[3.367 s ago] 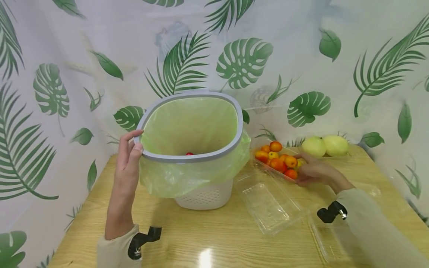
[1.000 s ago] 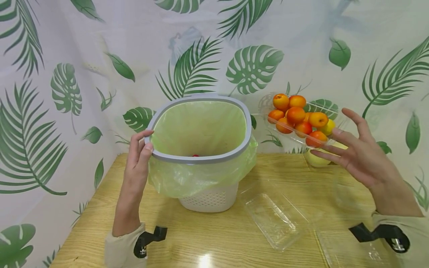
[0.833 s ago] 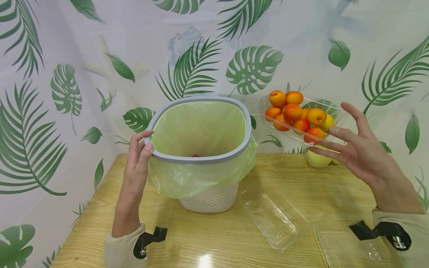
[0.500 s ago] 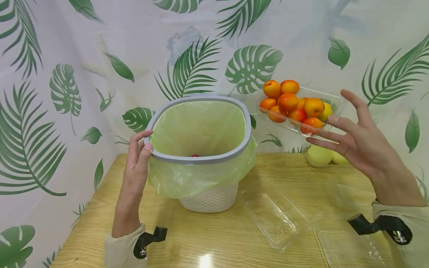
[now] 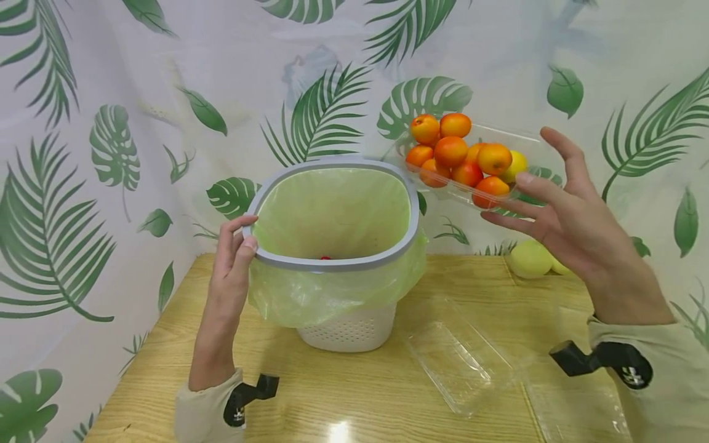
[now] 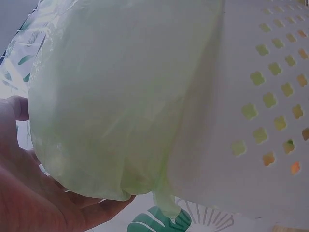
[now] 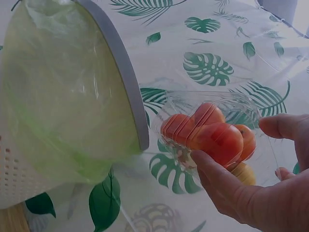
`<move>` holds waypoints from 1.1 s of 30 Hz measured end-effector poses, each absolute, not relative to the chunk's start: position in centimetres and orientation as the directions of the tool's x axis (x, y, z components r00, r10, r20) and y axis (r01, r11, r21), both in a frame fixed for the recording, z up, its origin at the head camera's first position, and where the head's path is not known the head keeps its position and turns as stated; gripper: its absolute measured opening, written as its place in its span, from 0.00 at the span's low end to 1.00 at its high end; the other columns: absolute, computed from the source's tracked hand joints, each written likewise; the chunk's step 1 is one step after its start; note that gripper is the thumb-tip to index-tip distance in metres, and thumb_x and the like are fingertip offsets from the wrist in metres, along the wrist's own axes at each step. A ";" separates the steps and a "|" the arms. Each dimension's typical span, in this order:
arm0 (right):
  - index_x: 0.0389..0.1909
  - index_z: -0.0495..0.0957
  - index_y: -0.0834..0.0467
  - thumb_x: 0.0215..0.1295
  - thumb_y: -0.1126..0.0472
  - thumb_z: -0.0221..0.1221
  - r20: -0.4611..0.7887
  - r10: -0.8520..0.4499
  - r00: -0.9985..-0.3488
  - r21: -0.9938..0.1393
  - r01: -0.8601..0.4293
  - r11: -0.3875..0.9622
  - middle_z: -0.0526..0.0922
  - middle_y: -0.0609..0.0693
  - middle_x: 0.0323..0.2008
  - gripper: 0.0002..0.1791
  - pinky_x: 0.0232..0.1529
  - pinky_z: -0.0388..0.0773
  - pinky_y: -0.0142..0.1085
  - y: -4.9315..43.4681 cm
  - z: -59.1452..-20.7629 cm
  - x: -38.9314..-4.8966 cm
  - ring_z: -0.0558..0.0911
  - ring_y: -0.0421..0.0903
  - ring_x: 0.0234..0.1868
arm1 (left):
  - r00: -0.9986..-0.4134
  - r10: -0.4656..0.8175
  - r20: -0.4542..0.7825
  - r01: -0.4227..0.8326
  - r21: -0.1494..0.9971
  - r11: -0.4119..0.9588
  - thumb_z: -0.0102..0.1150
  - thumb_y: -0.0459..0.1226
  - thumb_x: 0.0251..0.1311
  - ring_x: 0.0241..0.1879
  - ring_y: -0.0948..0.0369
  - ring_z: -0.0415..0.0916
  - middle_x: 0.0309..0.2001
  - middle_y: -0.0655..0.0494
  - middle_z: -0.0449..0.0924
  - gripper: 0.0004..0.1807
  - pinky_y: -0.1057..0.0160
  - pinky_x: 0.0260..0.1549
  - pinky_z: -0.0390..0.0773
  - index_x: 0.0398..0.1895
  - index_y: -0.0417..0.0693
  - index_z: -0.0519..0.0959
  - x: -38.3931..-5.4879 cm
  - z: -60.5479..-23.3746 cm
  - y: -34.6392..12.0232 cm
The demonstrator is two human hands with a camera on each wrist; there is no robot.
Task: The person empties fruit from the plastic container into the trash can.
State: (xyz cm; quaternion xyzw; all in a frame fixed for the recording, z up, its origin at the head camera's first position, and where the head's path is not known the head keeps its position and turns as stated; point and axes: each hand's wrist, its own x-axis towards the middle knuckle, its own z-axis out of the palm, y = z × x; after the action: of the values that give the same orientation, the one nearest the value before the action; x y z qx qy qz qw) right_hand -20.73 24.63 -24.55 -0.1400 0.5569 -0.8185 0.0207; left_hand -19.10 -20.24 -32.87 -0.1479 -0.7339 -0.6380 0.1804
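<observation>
So the bin [image 5: 346,334] is being held by the left hand [image 5: 231,271], with thumb and fingers curled round its grey rim [image 5: 332,265]. A clear tray [image 5: 517,136] is gripped at one end by the right hand [image 5: 578,224], fingers spread pretty wide, thumb on one side. It's held up off the table [image 5: 310,384], slightly tilted, right beside the rim. A bunch of orange-red fruit [image 5: 451,152] is piled in there, plus a yellow one [image 5: 515,166]. The bin is lined with a green bag [image 5: 332,298], folded out over the rim. Something red [image 5: 325,258] can be seen inside, probably small and round, but it's mostly hidden. On the table, a clear box [image 5: 456,360] is set to the right of the bin, and pale green fruit [image 5: 528,258] is placed at the back. Everything's backed by a leaf-print cloth [image 5: 183,55].
</observation>
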 end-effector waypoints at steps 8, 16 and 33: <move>0.77 0.49 0.30 0.76 0.68 0.54 0.250 -0.179 -0.952 -0.909 -0.167 -0.381 0.34 0.63 0.77 0.41 0.49 0.82 0.50 21.4 -23.4 -21.0 0.84 0.59 0.55 | -0.892 -0.007 0.452 0.446 0.883 0.146 0.41 0.44 0.79 0.58 0.49 0.69 0.67 0.45 0.68 0.23 0.43 0.64 0.57 0.71 0.47 0.63 -19.2 -32.9 -20.3; 0.76 0.49 0.31 0.75 0.66 0.57 0.257 -0.162 -0.953 -0.925 -0.194 -0.328 0.42 0.63 0.78 0.41 0.49 0.81 0.47 18.5 -23.2 -21.4 0.83 0.57 0.56 | -0.893 -0.001 0.451 0.446 0.883 0.145 0.40 0.43 0.80 0.58 0.47 0.70 0.67 0.44 0.69 0.22 0.48 0.61 0.61 0.71 0.45 0.62 -19.1 -32.8 -20.2; 0.78 0.52 0.34 0.71 0.66 0.61 0.365 -0.113 -0.924 -0.906 -0.324 -0.270 0.59 0.63 0.72 0.43 0.50 0.81 0.44 14.5 -24.1 -22.0 0.76 0.59 0.63 | -0.888 0.004 0.459 0.455 0.879 0.141 0.40 0.42 0.80 0.60 0.49 0.69 0.69 0.46 0.68 0.22 0.46 0.62 0.61 0.71 0.45 0.62 -19.1 -33.0 -20.4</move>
State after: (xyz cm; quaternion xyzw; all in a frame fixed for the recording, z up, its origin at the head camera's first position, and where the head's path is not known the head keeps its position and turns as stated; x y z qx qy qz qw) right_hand -22.01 14.54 -24.15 -0.1822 0.6002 -0.7759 -0.0682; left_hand -19.15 -20.44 -32.96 -0.1562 -0.7344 -0.6363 0.1772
